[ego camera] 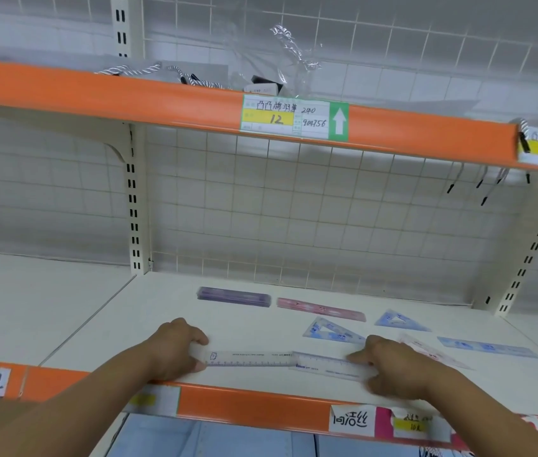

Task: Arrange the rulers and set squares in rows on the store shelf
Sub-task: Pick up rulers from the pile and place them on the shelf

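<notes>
Left grip (175,349) pinches clear ruler (251,357) end; right grip (393,367) pinches second ruler (327,366), ends overlapping on shelf (162,308).

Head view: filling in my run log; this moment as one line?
left hand holds left ruler | right hand holds right ruler | rulers meet end to end at shelf front

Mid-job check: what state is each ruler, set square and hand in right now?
left clear ruler: flat, near front edge.
right clear ruler: flat, skewed, overlapping the left one's end.
left hand: pinches left clear ruler's end.
right hand: holds right clear ruler's end.
purple ruler pack: flat, at back.
pink ruler: flat, beside the pack.
left blue set square: flat, untouched.
right blue set square: flat, untouched.
blue ruler: flat, far right.
</notes>
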Demonstrator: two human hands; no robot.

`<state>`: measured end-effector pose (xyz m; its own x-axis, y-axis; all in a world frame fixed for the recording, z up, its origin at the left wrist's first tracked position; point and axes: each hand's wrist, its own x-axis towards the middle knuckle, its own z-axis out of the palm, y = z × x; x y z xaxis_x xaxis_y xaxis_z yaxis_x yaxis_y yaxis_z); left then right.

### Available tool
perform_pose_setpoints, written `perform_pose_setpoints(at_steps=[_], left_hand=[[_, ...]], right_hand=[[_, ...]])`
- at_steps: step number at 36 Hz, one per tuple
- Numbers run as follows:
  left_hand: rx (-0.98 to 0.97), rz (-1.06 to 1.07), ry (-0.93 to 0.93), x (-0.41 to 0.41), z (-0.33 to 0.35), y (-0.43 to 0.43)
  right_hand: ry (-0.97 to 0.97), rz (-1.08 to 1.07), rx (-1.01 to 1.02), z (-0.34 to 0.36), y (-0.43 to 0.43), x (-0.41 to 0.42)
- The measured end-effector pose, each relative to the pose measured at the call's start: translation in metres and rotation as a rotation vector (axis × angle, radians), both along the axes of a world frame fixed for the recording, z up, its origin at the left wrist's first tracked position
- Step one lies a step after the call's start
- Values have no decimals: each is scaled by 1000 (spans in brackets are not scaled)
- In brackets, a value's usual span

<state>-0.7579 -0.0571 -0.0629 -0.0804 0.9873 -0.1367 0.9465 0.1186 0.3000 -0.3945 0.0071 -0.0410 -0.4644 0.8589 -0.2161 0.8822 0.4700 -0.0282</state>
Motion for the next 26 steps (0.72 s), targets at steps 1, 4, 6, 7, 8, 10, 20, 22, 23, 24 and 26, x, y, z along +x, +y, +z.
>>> perform_pose_setpoints(at_steps=[1, 4, 6, 7, 8, 10, 20, 22, 23, 24, 26], left_hand=[[0, -1, 0, 0, 0, 0], [-1, 3, -3, 0, 0, 0], [1, 2, -3, -1, -1, 0], [0, 1, -4, -1, -1, 0], [-2, 0, -4, -1, -1, 0], [-5, -1, 4, -1, 0, 0], [5, 93, -30, -13, 1, -3], [6, 128, -36, -20, 0, -5], [7, 144, -38, -23, 0, -6], [7, 159, -37, -27, 1, -7], [6, 191, -31, -35, 2, -10]], right_hand=[[-7, 5, -4, 1, 0, 0], [-12, 35, -16, 5, 0, -2], [2, 53, -16, 5, 1, -1], [17, 55, -18, 5, 3, -1], [34, 57, -16, 5, 4, -2], [62, 67, -4, 5, 7, -4], [116, 156, 85, 12, 26, -41], [139, 179, 105, 12, 31, -51], [146, 179, 114, 12, 34, -57], [143, 176, 123, 11, 38, -63], [134, 187, 135, 12, 45, -76]])
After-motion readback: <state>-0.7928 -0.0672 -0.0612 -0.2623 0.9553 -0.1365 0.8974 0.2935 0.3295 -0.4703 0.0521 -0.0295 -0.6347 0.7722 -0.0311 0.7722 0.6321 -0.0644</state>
